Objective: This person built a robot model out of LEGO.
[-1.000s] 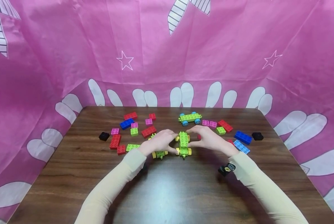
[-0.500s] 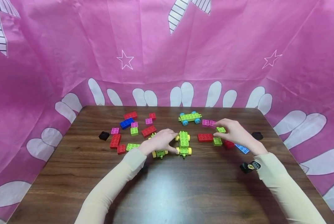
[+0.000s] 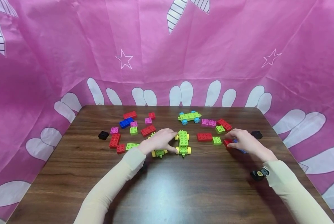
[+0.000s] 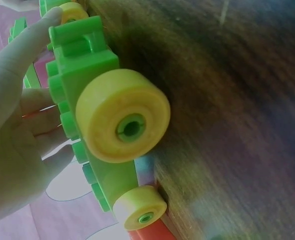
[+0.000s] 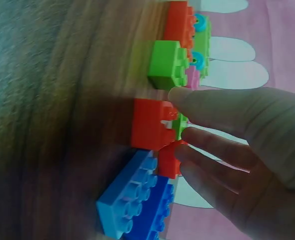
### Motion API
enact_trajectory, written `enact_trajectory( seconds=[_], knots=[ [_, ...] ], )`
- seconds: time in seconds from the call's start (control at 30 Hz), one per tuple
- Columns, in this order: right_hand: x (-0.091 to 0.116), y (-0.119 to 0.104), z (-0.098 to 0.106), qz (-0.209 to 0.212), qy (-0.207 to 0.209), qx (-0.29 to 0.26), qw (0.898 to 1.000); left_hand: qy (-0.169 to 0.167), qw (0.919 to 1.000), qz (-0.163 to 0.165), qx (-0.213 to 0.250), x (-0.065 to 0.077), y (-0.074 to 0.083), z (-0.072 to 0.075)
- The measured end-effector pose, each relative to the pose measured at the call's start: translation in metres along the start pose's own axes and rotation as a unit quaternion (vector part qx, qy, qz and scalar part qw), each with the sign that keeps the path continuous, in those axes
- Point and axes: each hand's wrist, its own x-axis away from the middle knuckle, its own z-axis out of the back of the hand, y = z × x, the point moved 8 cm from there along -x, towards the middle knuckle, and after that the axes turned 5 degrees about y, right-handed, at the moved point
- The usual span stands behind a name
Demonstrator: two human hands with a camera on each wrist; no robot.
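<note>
In the head view my left hand (image 3: 160, 141) reaches over one yellow-wheeled green toy car base (image 3: 160, 153). Its thumb and fingertips lie at the left wheels of a second car base (image 3: 183, 150), which bears a green building brick (image 3: 183, 137). The left wrist view shows the thumb by a yellow wheel (image 4: 73, 12), with the nearer car base (image 4: 82, 110) below the hand. At the right my right hand (image 3: 243, 141) hovers around a small red building brick (image 5: 152, 123). Its thumb and fingers are spread beside the brick, not visibly pinching it.
Beside the right hand lie a light blue brick (image 5: 125, 197) and a dark blue brick (image 5: 152, 210). A small green brick (image 3: 216, 141) and a long red brick (image 3: 204, 137) stand nearer the middle. A blue-wheeled car base (image 3: 189, 117) is at the back; several bricks lie left.
My right hand has moved from beside the car base with the green brick, rightward past the small green bricks, to the small red brick. The left hand has stayed in place.
</note>
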Motion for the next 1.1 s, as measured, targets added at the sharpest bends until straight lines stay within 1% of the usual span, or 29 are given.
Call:
enact_trajectory(
  seconds=[0.13, 0.37, 0.8, 1.0, 1.1],
  knots=[
    [0.002, 0.000, -0.002, 0.000, -0.003, 0.003, 1.000, 0.004, 1.0000, -0.001, -0.004, 0.001, 0.000, 0.001],
    [0.006, -0.003, -0.004, -0.006, -0.012, -0.004, 1.000, 0.002, 1.0000, 0.001, 0.003, 0.002, 0.000, 0.002],
    [0.008, -0.004, -0.008, -0.012, -0.009, 0.009, 1.000, 0.002, 1.0000, 0.000, 0.009, 0.002, -0.001, 0.000],
    [0.010, -0.006, -0.001, -0.011, -0.008, 0.006, 1.000, 0.000, 0.9999, 0.001, 0.015, 0.002, -0.001, 0.000],
    [0.009, -0.011, 0.006, -0.002, 0.000, 0.004, 1.000, -0.002, 0.9999, 0.003, 0.016, 0.002, -0.001, 0.000]
  ],
)
